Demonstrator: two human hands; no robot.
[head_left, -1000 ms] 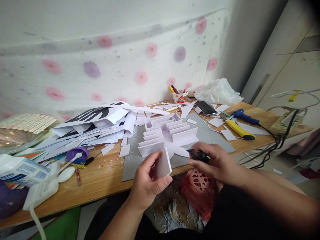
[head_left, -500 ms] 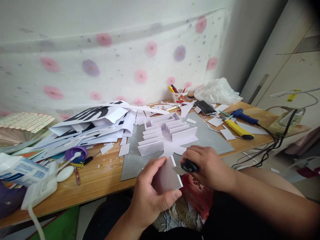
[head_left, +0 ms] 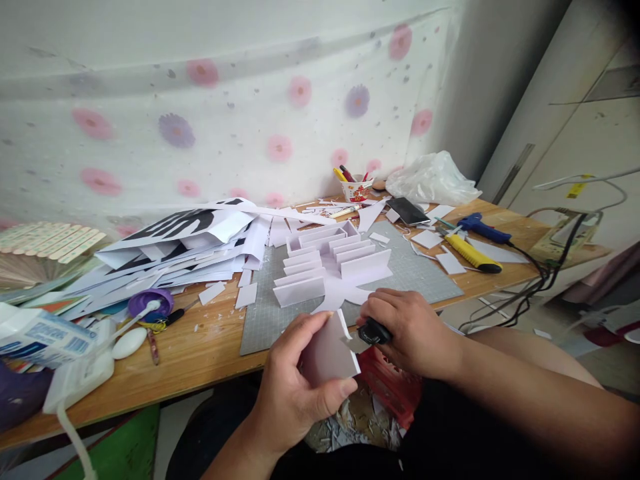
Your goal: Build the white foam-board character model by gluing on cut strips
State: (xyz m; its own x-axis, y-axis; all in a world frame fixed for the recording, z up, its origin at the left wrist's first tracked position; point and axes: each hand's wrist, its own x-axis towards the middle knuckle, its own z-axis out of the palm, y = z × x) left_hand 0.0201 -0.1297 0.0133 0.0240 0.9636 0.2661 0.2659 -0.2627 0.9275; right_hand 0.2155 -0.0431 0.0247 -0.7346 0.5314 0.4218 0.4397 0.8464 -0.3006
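Note:
My left hand (head_left: 295, 380) grips a small piece of white foam board (head_left: 327, 350) between thumb and fingers, tilted above the red basket. In my right hand (head_left: 407, 330) is a utility knife (head_left: 374, 331) with a black handle, its blade against the board's right edge. The fingers of my right hand are wrapped round the handle, partly hidden. Behind both hands, a white foam board model (head_left: 334, 277) with rows of upright strips stands on a grey cutting mat (head_left: 425, 270).
A red basket (head_left: 393, 387) with scraps sits below my hands. To the right lie a yellow-handled cutter (head_left: 473, 253), a blue glue gun (head_left: 483, 228) with a cable, and a phone (head_left: 407, 211). Paper sheets (head_left: 185, 247) and a power strip (head_left: 80, 373) are on the left.
The whole view has shifted a little. The knife blade stays at the board's edge, and both hands keep their grip in nearly the same pose.

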